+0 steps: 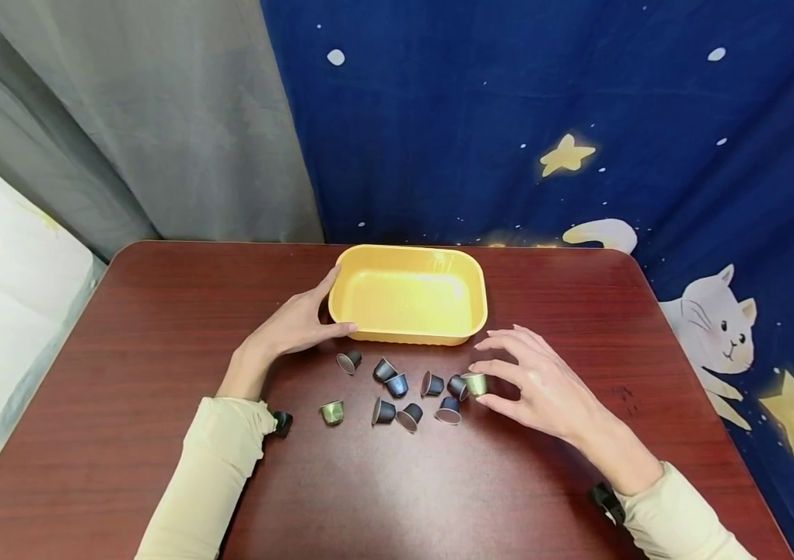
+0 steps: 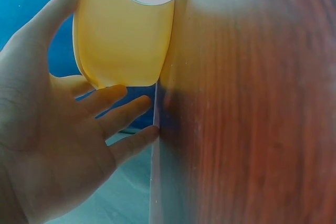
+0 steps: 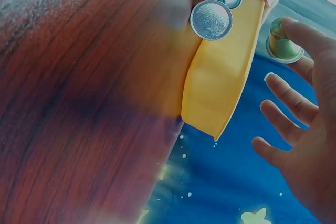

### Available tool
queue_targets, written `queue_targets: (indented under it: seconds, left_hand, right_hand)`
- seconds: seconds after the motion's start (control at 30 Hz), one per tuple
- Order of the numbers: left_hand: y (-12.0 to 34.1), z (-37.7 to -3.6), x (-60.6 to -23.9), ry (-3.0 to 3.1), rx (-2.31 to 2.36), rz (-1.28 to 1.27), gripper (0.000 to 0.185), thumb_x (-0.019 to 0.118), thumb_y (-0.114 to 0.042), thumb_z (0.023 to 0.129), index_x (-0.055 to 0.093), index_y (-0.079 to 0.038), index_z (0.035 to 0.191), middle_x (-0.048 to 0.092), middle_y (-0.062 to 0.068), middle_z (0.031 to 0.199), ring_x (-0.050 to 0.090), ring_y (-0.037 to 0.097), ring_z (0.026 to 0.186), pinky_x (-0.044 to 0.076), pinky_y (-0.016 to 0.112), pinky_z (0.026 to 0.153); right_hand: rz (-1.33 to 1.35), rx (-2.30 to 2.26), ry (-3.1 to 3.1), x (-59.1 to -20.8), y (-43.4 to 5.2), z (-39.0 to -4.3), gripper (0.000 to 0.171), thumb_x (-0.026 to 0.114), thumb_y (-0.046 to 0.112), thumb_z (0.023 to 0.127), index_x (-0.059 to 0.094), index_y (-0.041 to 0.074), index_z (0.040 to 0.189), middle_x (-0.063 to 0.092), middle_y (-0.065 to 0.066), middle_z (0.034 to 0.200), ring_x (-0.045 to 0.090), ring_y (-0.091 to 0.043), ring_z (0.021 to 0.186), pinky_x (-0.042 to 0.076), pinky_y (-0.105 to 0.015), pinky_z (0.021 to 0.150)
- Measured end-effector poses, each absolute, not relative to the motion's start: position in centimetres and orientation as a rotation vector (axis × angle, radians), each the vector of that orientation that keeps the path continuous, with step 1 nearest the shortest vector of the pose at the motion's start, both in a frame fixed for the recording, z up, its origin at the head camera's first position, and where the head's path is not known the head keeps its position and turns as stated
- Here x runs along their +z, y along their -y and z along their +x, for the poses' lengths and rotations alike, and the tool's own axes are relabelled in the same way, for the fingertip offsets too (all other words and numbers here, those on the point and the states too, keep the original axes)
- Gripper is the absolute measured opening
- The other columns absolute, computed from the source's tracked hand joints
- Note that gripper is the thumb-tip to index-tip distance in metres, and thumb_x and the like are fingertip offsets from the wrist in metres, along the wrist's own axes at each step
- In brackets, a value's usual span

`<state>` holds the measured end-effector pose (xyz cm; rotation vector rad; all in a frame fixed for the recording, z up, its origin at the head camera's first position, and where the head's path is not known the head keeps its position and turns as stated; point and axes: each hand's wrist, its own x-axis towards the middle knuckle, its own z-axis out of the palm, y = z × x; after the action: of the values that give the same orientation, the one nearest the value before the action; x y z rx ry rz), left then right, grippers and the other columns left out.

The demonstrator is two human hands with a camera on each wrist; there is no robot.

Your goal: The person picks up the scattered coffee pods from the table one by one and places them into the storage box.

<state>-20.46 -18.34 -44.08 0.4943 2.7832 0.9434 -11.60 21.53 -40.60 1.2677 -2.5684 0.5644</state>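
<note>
From the head camera, a yellow tray (image 1: 470, 264) sat near the far edge of the reddish wooden bench (image 1: 159, 350), and the left hand (image 1: 295, 323) rested against its left end with the fingers pretty much straight, thumb along the near corner, not really curled around anything. A bunch of little coffee pods (image 1: 397, 385) lay scattered on the bench just in front of the tray, most of them dark, plus a green pod (image 1: 331, 412) off to the left side. The right hand (image 1: 543, 385) was over at the right end of that cluster, pinching a gold pod (image 1: 475, 383) between thumb and forefinger, the other fingers spread loose above it; the pod looked like it was touching the bench or just off it, can't tell which. Behind the bench hung a blue star cloth (image 1: 578, 117) and a grey curtain (image 1: 159, 117). The left wrist camera showed the left hand (image 2: 47, 129) flat and spread against the tray's (image 2: 121, 40) outer wall, fingers under the rim. The right wrist camera showed the gold pod (image 3: 283, 43) held at the fingertips of the right hand (image 3: 307, 129), with the tray (image 3: 220, 87) just beside it and a silver-lidded pod (image 3: 211, 19) close to the tray's wall.
</note>
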Motion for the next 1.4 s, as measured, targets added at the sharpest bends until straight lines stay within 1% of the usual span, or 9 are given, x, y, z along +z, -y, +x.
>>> queue_targets:
  seconds: [0.2, 0.33, 0.43, 0.6, 0.73, 0.93, 1.07, 1.27, 1.4]
  left_hand:
    - [18.4, -20.4, -43.8, -2.78, 0.93, 0.484, 0.112, 0.067, -0.074, 0.077, 0.004, -0.033, 0.16, 0.039, 0.012, 0.155, 0.048, 0.026, 0.133, 0.041, 0.048, 0.106]
    - [18.3, -20.4, -43.6, -2.774, 0.908, 0.488, 0.113, 0.067, -0.073, 0.077, 0.004, -0.031, 0.161, 0.041, 0.013, 0.153, 0.049, 0.026, 0.131, 0.041, 0.048, 0.106]
    - [18.3, -20.4, -43.3, -2.76, 0.902, 0.501, 0.113, 0.066, -0.074, 0.078, 0.003, -0.029, 0.161, 0.039, 0.014, 0.154, 0.048, 0.027, 0.133, 0.04, 0.048, 0.107]
    - [18.3, -20.5, -43.0, -2.755, 0.911, 0.513, 0.112, 0.066, -0.072, 0.079, 0.004, -0.027, 0.161, 0.037, 0.014, 0.156, 0.046, 0.028, 0.134, 0.038, 0.049, 0.109]
    - [18.3, -20.5, -43.1, -2.768, 0.909, 0.5, 0.112, 0.068, -0.072, 0.078, 0.005, -0.029, 0.161, 0.043, 0.015, 0.152, 0.051, 0.027, 0.129, 0.041, 0.049, 0.106]
    - [18.2, -20.4, -43.4, -2.778, 0.906, 0.493, 0.112, 0.068, -0.072, 0.078, 0.006, -0.031, 0.161, 0.046, 0.016, 0.149, 0.054, 0.027, 0.125, 0.043, 0.048, 0.104]
    - [18.1, -20.4, -43.4, -2.781, 0.909, 0.507, 0.111, 0.068, -0.071, 0.079, 0.005, -0.031, 0.16, 0.045, 0.015, 0.15, 0.054, 0.027, 0.125, 0.042, 0.048, 0.105]
    - [18.2, -20.3, -43.5, -2.778, 0.922, 0.516, 0.109, 0.068, -0.07, 0.08, 0.006, -0.029, 0.161, 0.04, 0.012, 0.154, 0.049, 0.026, 0.131, 0.04, 0.049, 0.107]
    - [18.1, -20.3, -43.6, -2.768, 0.942, 0.506, 0.109, 0.068, -0.07, 0.079, 0.006, -0.031, 0.16, 0.039, 0.01, 0.155, 0.049, 0.024, 0.13, 0.041, 0.048, 0.107]
  right_hand:
    - [1.269, 0.578, 2.552, -40.3, -21.3, -11.9, 0.036, 0.083, 0.033, 0.079, 0.074, 0.02, 0.112, 0.059, -0.007, 0.129, 0.048, -0.027, 0.128, 0.023, -0.052, 0.116]
    - [1.276, 0.574, 2.543, -40.1, -21.2, -12.2, 0.036, 0.082, 0.032, 0.08, 0.074, 0.02, 0.113, 0.059, -0.008, 0.129, 0.049, -0.029, 0.126, 0.022, -0.053, 0.116]
    - [1.286, 0.574, 2.533, -39.9, -21.0, -12.6, 0.037, 0.083, 0.031, 0.08, 0.074, 0.02, 0.114, 0.058, -0.01, 0.129, 0.049, -0.031, 0.126, 0.022, -0.054, 0.116]
    - [1.295, 0.607, 2.525, -39.6, -20.5, -13.4, 0.036, 0.083, 0.029, 0.08, 0.074, 0.019, 0.113, 0.056, -0.012, 0.133, 0.045, -0.034, 0.131, 0.02, -0.054, 0.117]
    - [1.286, 0.604, 2.52, -39.6, -20.3, -14.0, 0.036, 0.084, 0.029, 0.079, 0.075, 0.018, 0.112, 0.056, -0.013, 0.134, 0.045, -0.035, 0.132, 0.021, -0.055, 0.117]
    - [1.279, 0.563, 2.501, -39.5, -20.1, -14.9, 0.038, 0.087, 0.029, 0.076, 0.075, 0.018, 0.11, 0.056, -0.012, 0.133, 0.047, -0.036, 0.129, 0.023, -0.055, 0.116]
    - [1.287, 0.564, 2.466, -39.4, -20.0, -15.5, 0.037, 0.086, 0.028, 0.076, 0.075, 0.016, 0.11, 0.057, -0.014, 0.132, 0.047, -0.037, 0.129, 0.024, -0.055, 0.116]
    - [1.299, 0.581, 2.42, -39.3, -19.6, -16.3, 0.038, 0.086, 0.027, 0.076, 0.074, 0.015, 0.109, 0.057, -0.016, 0.132, 0.047, -0.039, 0.129, 0.026, -0.056, 0.115]
    - [1.277, 0.591, 2.418, -39.3, -19.0, -16.8, 0.036, 0.087, 0.027, 0.076, 0.075, 0.016, 0.108, 0.057, -0.016, 0.133, 0.046, -0.039, 0.131, 0.025, -0.056, 0.115]
